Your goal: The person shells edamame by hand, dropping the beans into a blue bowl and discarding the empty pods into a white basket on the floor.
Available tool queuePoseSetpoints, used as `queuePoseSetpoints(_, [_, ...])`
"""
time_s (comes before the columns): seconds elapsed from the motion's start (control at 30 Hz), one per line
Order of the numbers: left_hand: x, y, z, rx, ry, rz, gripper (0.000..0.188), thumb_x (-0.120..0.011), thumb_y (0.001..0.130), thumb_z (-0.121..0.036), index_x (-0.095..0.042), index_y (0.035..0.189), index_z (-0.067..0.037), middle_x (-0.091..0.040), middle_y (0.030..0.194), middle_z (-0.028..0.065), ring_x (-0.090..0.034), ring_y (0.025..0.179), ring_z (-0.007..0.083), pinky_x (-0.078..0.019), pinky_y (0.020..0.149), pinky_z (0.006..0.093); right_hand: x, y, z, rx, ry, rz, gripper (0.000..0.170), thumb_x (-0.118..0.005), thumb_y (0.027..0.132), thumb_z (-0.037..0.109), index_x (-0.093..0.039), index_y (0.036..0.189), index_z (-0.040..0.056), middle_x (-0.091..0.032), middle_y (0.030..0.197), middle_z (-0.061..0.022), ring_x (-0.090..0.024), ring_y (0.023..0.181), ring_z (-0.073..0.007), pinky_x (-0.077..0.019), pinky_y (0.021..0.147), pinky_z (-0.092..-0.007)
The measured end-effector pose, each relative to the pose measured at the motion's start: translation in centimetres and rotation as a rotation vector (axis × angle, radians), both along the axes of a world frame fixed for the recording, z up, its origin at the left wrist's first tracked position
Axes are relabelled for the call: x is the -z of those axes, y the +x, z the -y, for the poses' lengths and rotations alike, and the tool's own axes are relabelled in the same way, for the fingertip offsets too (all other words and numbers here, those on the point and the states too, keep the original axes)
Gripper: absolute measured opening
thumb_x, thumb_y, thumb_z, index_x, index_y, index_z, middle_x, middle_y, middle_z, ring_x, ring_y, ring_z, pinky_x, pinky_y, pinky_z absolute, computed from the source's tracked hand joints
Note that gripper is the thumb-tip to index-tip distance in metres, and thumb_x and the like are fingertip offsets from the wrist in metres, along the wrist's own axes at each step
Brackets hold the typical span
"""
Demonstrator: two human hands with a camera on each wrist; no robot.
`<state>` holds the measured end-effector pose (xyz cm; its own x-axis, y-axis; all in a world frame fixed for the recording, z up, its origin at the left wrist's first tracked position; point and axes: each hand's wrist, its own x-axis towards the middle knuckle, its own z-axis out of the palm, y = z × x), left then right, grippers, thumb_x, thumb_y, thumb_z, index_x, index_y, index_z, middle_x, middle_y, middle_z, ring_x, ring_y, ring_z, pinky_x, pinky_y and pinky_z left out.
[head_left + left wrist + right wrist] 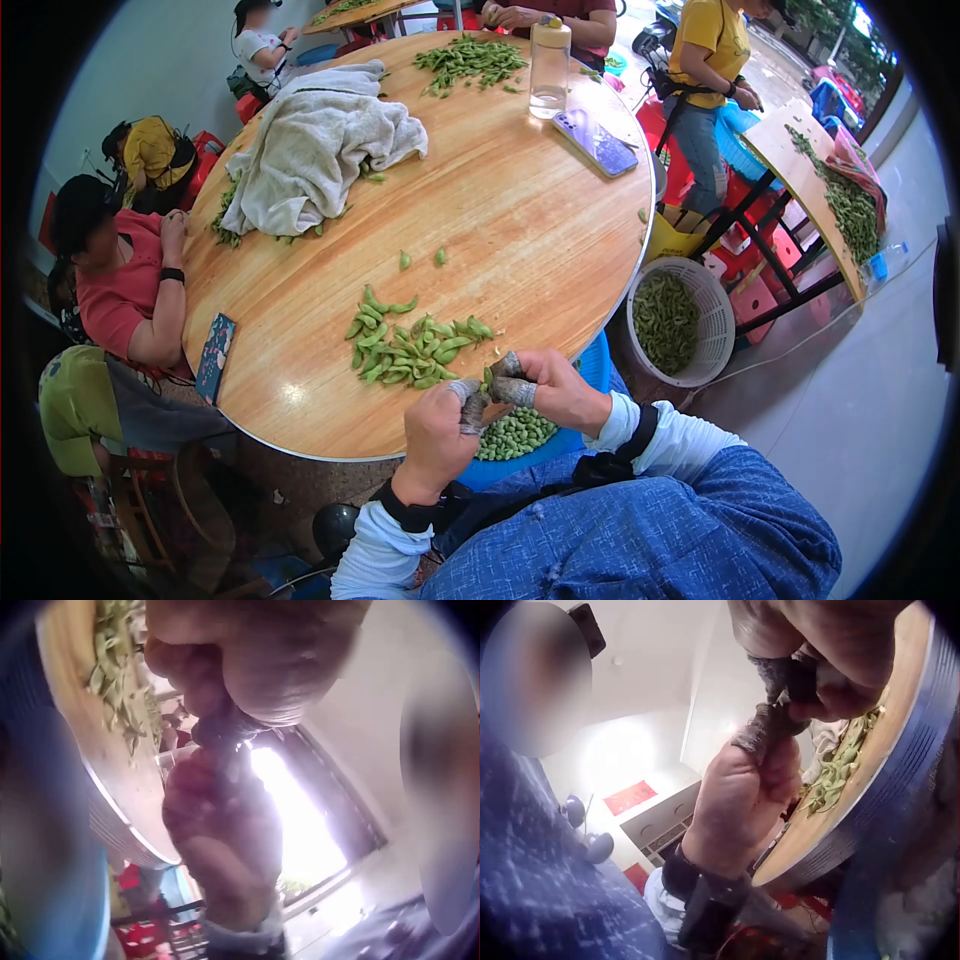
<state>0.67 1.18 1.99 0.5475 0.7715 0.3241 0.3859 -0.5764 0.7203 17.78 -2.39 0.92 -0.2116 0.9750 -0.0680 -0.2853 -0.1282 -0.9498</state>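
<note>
Taking the round light-wood table (520, 230) in the head view as a clock face, with 6 o'clock nearest the wearer, both hands meet just off its edge between 5 and 6 o'clock. The left hand (436, 435) is nearly closed, its fingers curled and its grey-wrapped fingertips pinching a small green pod (487, 378). The right hand (565, 392), also curled, pinches at the same pod with grey-wrapped thumb and finger; the tips hide most of it.

Just below them, the blue plastic basin (596, 362) holds shelled green beans (515, 434). A loose heap of green pods (410, 350) lies at 6 o'clock on the table, with two single pods (405, 260) farther in. A crumpled grey-white cloth (315, 140) lies at 10, a clear bottle with a yellowish cap (549, 75) stands at 1, a purple phone (597, 143) lies at 2, and a dark patterned case (215, 358) at 8. Beyond the edge, toward 4, a white perforated plastic basket (716, 325) holds more pods.
</note>
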Motion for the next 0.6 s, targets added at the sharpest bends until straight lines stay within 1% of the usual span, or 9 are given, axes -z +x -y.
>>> queuePoseSetpoints(0.03, [0.5, 0.0, 0.0, 0.000, -0.118, 0.107, 0.018, -0.062, 0.069, -0.004, -0.057, 0.085, 0.002, -0.053, 0.070, 0.0148, -0.054, 0.062, 0.0307, -0.0430, 0.053, 0.0354, 0.1, 0.0, 0.1, 0.008, 0.022, -0.011, 0.012, -0.055, 0.083, 0.006, -0.057, 0.091, -0.0022, -0.059, 0.085, -0.0008, -0.052, 0.079, -0.0067, -0.0431, 0.072, -0.0227])
queuePoseSetpoints(0.13, [1.1, 0.3, 0.6, -0.008, -0.542, 0.432, 0.016, -0.064, 0.072, -0.005, -0.059, 0.086, 0.002, -0.054, 0.068, 0.0108, -0.053, 0.058, 0.0246, -0.0421, 0.053, 0.0308, -0.5, 0.0, 0.3, 0.027, 0.142, -0.001, 0.012, -0.056, 0.083, 0.006, -0.057, 0.091, -0.0021, -0.060, 0.082, -0.0018, -0.052, 0.077, -0.0079, -0.0438, 0.071, -0.0239])
queuePoseSetpoints(0.23, [0.3, -0.4, -0.1, 0.049, -0.341, 0.215, 0.015, -0.065, 0.074, -0.006, -0.061, 0.086, 0.002, -0.056, 0.069, 0.0066, -0.052, 0.059, 0.0150, -0.0411, 0.053, 0.0266, -0.3, 0.7, 0.5, 0.023, 0.320, 0.289, 0.013, -0.057, 0.081, 0.007, -0.057, 0.091, -0.0018, -0.060, 0.079, -0.0065, -0.055, 0.075, -0.0117, -0.0443, 0.068, -0.0257])
queuePoseSetpoints(0.33, [-3.0, -0.3, 0.7, -0.022, -0.011, -0.147, 0.012, -0.067, 0.074, -0.005, -0.063, 0.083, 0.002, -0.058, 0.069, 0.0044, -0.051, 0.062, 0.0082, -0.0403, 0.053, 0.0234, -1.2, 0.5, 0.8, 0.046, 0.279, 0.417, 0.013, -0.058, 0.080, 0.007, -0.056, 0.089, -0.0015, -0.059, 0.078, -0.0119, -0.056, 0.073, -0.0163, -0.0443, 0.066, -0.0276])
queuePoseSetpoints(0.43, [-1.5, -1.5, 0.7, 0.155, -0.602, 0.084, 0.012, -0.068, 0.073, -0.006, -0.063, 0.081, 0.002, -0.058, 0.065, 0.0049, -0.051, 0.061, 0.0066, -0.0410, 0.052, 0.0229, -1.5, 0.1, 1.2, -0.028, 0.326, 0.363, 0.012, -0.059, 0.078, 0.006, -0.056, 0.088, -0.0017, -0.059, 0.078, -0.0140, -0.057, 0.072, -0.0195, -0.0444, 0.065, -0.0288])
queuePoseSetpoints(0.53, [-0.5, -2.0, 1.0, 0.192, -0.734, 0.184, 0.013, -0.068, 0.073, -0.005, -0.062, 0.082, 0.002, -0.058, 0.063, 0.0058, -0.051, 0.059, 0.0068, -0.0419, 0.053, 0.0221, -1.6, 0.4, 1.2, -0.104, 0.315, 0.282, 0.012, -0.058, 0.078, 0.005, -0.056, 0.087, -0.0019, -0.059, 0.076, -0.0140, -0.057, 0.070, -0.0208, -0.0446, 0.065, -0.0295])
queuePoseSetpoints(0.6, [-0.7, -1.9, 1.4, 0.206, -0.757, 0.228, 0.014, -0.068, 0.072, -0.006, -0.062, 0.082, 0.002, -0.059, 0.065, 0.0068, -0.052, 0.060, 0.0073, -0.0425, 0.053, 0.0225, -1.4, 0.8, 1.2, -0.140, 0.379, 0.334, 0.012, -0.058, 0.080, 0.007, -0.057, 0.089, -0.0008, -0.060, 0.079, -0.0123, -0.058, 0.072, -0.0201, -0.0452, 0.066, -0.0296])
